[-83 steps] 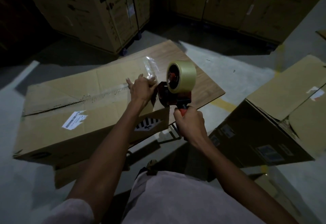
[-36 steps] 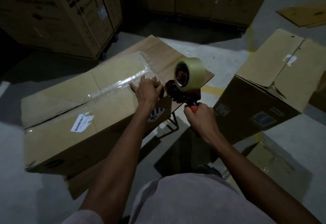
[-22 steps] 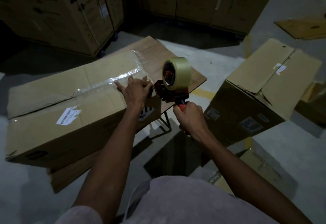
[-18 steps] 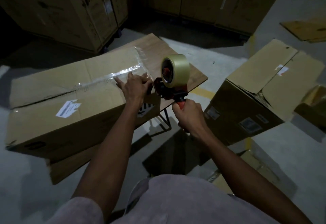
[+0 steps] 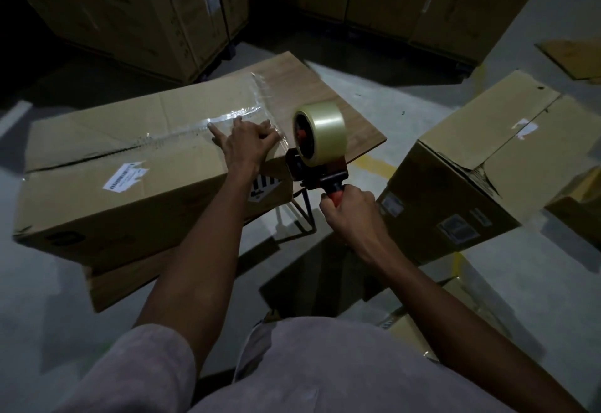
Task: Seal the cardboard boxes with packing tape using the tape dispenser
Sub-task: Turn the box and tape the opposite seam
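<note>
A long brown cardboard box [image 5: 107,185] lies on a low wooden table [image 5: 328,110], its long axis running from lower left to upper right. A glossy strip of clear tape [image 5: 201,128] follows its top seam, wrinkled near the right end. A white barcode label [image 5: 125,176] sits on the near flap.

The left hand [image 5: 245,142] presses flat on the tape near the box's right end, fingers spread and mostly straight. The right hand [image 5: 349,212] grips the red handle of a tape dispenser [image 5: 313,162], fingers curled fully round it. The dispenser sits at the box's right end face, its pale tape roll [image 5: 320,132] upright above the edge. Its blade is hidden, and it seems to touch the box.

A second cardboard box [image 5: 471,165] stands tilted to the right. Tall cartons [image 5: 136,12] at the back fade into darkness.
</note>
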`<move>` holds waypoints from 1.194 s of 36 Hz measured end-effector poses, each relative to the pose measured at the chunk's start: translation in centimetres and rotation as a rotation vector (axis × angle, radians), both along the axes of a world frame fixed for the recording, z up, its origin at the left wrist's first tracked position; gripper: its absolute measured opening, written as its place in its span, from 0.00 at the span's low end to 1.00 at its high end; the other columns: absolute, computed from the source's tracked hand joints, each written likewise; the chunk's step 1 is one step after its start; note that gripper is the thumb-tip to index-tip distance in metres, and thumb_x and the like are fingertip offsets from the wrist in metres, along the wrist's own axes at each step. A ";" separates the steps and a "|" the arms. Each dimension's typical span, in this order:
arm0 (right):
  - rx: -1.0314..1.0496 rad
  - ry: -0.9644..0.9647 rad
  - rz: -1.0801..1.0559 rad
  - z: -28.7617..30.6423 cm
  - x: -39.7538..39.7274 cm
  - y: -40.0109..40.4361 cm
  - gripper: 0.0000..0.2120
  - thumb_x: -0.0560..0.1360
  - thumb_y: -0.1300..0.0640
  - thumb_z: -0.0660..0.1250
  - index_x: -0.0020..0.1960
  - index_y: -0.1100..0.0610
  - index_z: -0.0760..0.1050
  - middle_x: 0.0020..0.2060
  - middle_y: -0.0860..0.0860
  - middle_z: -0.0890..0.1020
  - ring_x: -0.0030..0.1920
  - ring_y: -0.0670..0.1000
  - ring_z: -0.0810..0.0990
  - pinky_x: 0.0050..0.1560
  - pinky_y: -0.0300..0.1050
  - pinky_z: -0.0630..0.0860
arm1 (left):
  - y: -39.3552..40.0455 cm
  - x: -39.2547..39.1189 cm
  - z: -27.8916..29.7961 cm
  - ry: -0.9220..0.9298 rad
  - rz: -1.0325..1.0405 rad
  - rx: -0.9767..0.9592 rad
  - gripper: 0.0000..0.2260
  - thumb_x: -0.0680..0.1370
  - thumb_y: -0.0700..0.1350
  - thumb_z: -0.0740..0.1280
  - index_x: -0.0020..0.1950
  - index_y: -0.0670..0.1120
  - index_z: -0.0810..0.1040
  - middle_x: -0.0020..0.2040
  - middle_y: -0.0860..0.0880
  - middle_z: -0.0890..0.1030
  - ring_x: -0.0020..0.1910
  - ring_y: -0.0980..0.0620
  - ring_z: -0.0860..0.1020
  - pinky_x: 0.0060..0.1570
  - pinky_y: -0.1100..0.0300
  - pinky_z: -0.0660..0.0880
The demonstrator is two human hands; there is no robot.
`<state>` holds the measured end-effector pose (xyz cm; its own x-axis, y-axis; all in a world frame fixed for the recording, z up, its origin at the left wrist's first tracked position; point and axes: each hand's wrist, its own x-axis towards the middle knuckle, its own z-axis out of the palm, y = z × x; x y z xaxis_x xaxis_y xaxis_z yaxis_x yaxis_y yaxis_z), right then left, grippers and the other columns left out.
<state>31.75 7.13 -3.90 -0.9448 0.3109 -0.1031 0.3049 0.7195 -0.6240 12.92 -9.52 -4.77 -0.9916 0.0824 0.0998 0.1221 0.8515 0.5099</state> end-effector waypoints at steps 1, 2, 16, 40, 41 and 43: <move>0.009 -0.004 0.001 -0.1 0.2 0.0 0.12 0.79 0.45 0.65 0.47 0.54 0.75 0.38 0.53 0.79 0.36 0.54 0.79 0.41 0.57 0.82 | -0.1 -0.1 0.0 -0.007 -0.001 0.004 0.18 0.79 0.62 0.66 0.61 0.54 0.85 0.63 0.49 0.83 0.78 0.48 0.64 0.73 0.30 0.34; 0.017 -0.009 0.000 -0.1 0.3 0.0 0.11 0.79 0.45 0.65 0.47 0.53 0.75 0.38 0.52 0.78 0.36 0.53 0.79 0.40 0.56 0.82 | -0.1 -0.2 0.0 -0.011 -0.002 0.006 0.18 0.78 0.62 0.66 0.61 0.54 0.84 0.63 0.49 0.83 0.78 0.48 0.64 0.73 0.30 0.34; 0.071 -0.113 0.024 -0.7 -0.9 -1.7 0.14 0.83 0.50 0.65 0.61 0.60 0.75 0.48 0.57 0.81 0.46 0.59 0.82 0.51 0.61 0.83 | -0.3 -1.1 -0.3 -0.028 -0.016 0.015 0.17 0.80 0.59 0.65 0.62 0.53 0.84 0.65 0.44 0.81 0.75 0.48 0.69 0.74 0.32 0.33; 0.178 -0.057 -0.100 -1.3 -1.6 -3.7 0.08 0.81 0.54 0.67 0.57 0.57 0.76 0.41 0.52 0.78 0.38 0.53 0.78 0.39 0.51 0.79 | -2.9 -3.3 -1.2 0.064 -0.325 -0.190 0.18 0.81 0.62 0.62 0.62 0.55 0.84 0.70 0.41 0.77 0.76 0.46 0.68 0.75 0.34 0.35; 0.166 -0.058 -0.107 -1.2 -1.7 -3.7 0.07 0.80 0.54 0.67 0.55 0.57 0.76 0.40 0.51 0.78 0.37 0.52 0.77 0.37 0.48 0.77 | -3.0 -3.3 -1.2 0.071 -0.323 -0.181 0.18 0.81 0.62 0.62 0.62 0.55 0.84 0.69 0.41 0.78 0.76 0.46 0.68 0.75 0.33 0.35; 0.128 -0.082 -0.127 -0.8 -1.7 -3.6 0.05 0.80 0.55 0.68 0.48 0.55 0.74 0.38 0.50 0.77 0.34 0.50 0.76 0.32 0.43 0.69 | -3.0 -3.2 -1.2 0.074 -0.323 -0.178 0.18 0.81 0.62 0.62 0.62 0.55 0.84 0.66 0.43 0.80 0.76 0.47 0.68 0.75 0.33 0.35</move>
<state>30.01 3.57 -4.74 -0.8875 0.4422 -0.1300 0.4438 0.7440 -0.4995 9.76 -12.51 -5.94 -0.9024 0.4119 0.1264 0.4297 0.8379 0.3366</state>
